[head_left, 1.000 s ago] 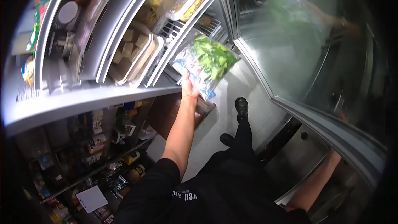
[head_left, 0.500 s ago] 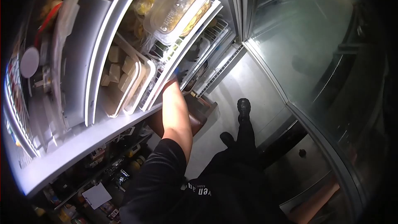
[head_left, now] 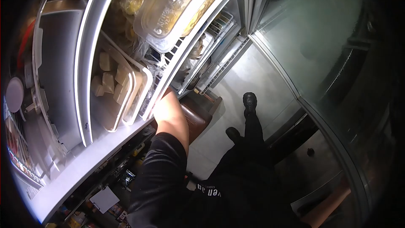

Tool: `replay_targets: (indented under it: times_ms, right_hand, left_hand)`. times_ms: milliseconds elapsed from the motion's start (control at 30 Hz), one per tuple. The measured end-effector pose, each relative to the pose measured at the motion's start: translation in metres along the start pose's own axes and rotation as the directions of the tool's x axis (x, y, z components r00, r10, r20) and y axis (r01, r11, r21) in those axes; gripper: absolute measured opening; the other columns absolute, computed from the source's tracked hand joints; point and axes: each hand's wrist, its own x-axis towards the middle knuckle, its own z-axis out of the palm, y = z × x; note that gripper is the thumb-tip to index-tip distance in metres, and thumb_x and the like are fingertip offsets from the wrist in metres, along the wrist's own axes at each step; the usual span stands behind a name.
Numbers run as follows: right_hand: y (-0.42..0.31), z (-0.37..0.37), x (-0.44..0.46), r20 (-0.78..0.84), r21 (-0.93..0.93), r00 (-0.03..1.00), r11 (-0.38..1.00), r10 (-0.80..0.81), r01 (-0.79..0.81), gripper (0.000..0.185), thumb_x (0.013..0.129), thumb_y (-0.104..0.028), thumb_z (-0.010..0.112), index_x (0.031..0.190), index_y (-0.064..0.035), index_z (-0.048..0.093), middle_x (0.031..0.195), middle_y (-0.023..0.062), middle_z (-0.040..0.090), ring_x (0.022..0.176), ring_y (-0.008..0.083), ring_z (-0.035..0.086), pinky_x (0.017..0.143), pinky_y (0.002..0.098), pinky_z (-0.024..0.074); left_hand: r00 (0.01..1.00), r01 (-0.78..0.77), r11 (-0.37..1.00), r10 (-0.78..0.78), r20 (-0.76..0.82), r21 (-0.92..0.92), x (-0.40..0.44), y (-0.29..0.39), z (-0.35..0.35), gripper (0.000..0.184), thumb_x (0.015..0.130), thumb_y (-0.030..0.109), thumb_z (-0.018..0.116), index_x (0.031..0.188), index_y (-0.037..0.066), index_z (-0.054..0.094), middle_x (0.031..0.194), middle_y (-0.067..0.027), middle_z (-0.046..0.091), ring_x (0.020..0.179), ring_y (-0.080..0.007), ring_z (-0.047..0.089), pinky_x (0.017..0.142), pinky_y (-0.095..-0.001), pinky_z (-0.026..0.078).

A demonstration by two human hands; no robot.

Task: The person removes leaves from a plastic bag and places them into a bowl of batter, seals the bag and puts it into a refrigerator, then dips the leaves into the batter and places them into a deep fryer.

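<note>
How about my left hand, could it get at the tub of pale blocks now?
Probably, after backing out: your left forearm goes in beneath the white shelf edge, hiding the hand, while the tub of pale blocks sits above, facing the open side.

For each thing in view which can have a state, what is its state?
Door, open.
Block tub, uncovered, holding pale blocks.
Upper tub, filled; lid unclear.
Clipboard, lying flat.
Left arm, reaching in among shelves; hand hidden.
</note>
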Motion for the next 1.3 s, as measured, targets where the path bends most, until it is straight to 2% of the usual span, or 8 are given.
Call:
replay_targets:
  times_ms: [467,900,967,1067,1133,1200,1233,1300]
  right_hand:
    - [0.006,-0.002,-0.015,-0.054,0.375,0.991,0.922,0.126,-0.097,0.050,0.093,-0.032,0.046,0.132,-0.0006,0.043,0.132,0.0143,0.047,0.120,0.0260,0.046,0.102,0.0385,0.0373]
    - [-0.052,0.075,-0.184,0.138,0.452,0.990,0.891,-0.021,-0.044,0.043,0.092,-0.028,0.046,0.126,-0.0024,0.049,0.124,0.0113,0.054,0.116,0.0222,0.049,0.100,0.0366,0.0384]
    - [-0.076,0.090,-0.220,0.208,0.465,0.978,0.876,0.031,-0.126,0.041,0.093,-0.028,0.046,0.124,-0.0030,0.052,0.122,0.0100,0.055,0.114,0.0211,0.050,0.097,0.0361,0.0403]
    - [-0.074,0.109,-0.257,0.269,0.435,0.962,0.887,0.037,-0.156,0.036,0.092,-0.028,0.047,0.119,-0.0049,0.055,0.117,0.0087,0.057,0.107,0.0199,0.054,0.093,0.0370,0.0429]
    - [-0.077,0.119,-0.276,0.391,0.334,0.919,0.938,-0.055,-0.087,0.031,0.092,-0.027,0.048,0.112,-0.0048,0.056,0.112,0.0101,0.058,0.099,0.0195,0.057,0.085,0.0374,0.0468]
    - [-0.071,0.136,-0.297,0.516,0.116,0.845,0.989,-0.143,0.096,0.029,0.092,-0.018,0.047,0.112,0.0004,0.054,0.109,0.0145,0.058,0.098,0.0215,0.057,0.084,0.0377,0.0467]
    - [-0.062,0.144,-0.304,0.551,-0.014,0.824,0.986,-0.131,0.166,0.030,0.091,-0.010,0.044,0.116,0.0047,0.051,0.109,0.0178,0.057,0.102,0.0235,0.055,0.090,0.0387,0.0431]
    - [-0.122,0.154,-0.335,0.733,-0.008,0.678,0.997,0.059,-0.079,0.029,0.089,-0.011,0.050,0.114,0.0035,0.053,0.098,0.0170,0.060,0.088,0.0243,0.060,0.079,0.0379,0.0478]
  left_hand:
    - [0.992,-0.120,0.761,0.115,0.049,0.638,0.001,0.025,-0.033,0.041,0.091,0.030,0.043,0.126,0.010,0.048,0.113,-0.0184,0.058,0.104,-0.0393,0.054,0.099,-0.0489,0.039]
    - [0.903,-0.426,0.052,0.092,0.420,0.903,-0.014,0.021,0.002,0.040,0.090,0.029,0.044,0.125,0.009,0.049,0.110,-0.0197,0.059,0.103,-0.0398,0.055,0.098,-0.0486,0.039]
    - [0.812,-0.558,-0.167,0.092,0.577,0.813,-0.047,0.020,0.011,0.040,0.090,0.029,0.044,0.125,0.009,0.049,0.109,-0.0200,0.059,0.102,-0.0399,0.055,0.098,-0.0485,0.039]
    - [0.327,-0.785,-0.324,0.508,0.797,0.528,-0.196,-0.001,-0.012,0.048,0.078,0.019,0.058,0.124,0.008,0.049,0.125,-0.0284,0.042,0.116,-0.0435,0.043,0.096,-0.0488,0.039]
    - [0.316,-0.868,-0.235,0.417,0.852,0.437,-0.236,-0.054,-0.044,0.060,0.071,0.021,0.071,0.124,0.007,0.049,0.136,-0.0273,0.032,0.123,-0.0425,0.035,0.100,-0.0492,0.034]
    - [0.630,-0.770,0.022,-0.135,0.765,0.638,-0.296,-0.080,-0.067,0.095,0.069,0.026,0.075,0.143,0.013,0.018,0.140,-0.0328,0.020,0.125,-0.0490,0.032,0.102,-0.0514,0.033]
    - [0.547,-0.832,0.006,-0.159,0.822,0.555,-0.298,-0.113,-0.082,0.111,0.069,0.029,0.077,0.145,0.016,-0.003,0.139,-0.0358,0.021,0.121,-0.0515,0.036,0.099,-0.0512,0.036]
    - [0.489,-0.826,0.189,-0.227,0.842,0.531,-0.322,-0.117,-0.095,0.119,0.067,0.034,0.079,0.144,0.013,-0.010,0.123,-0.0386,0.042,0.113,-0.0492,0.046,0.096,-0.0473,0.040]
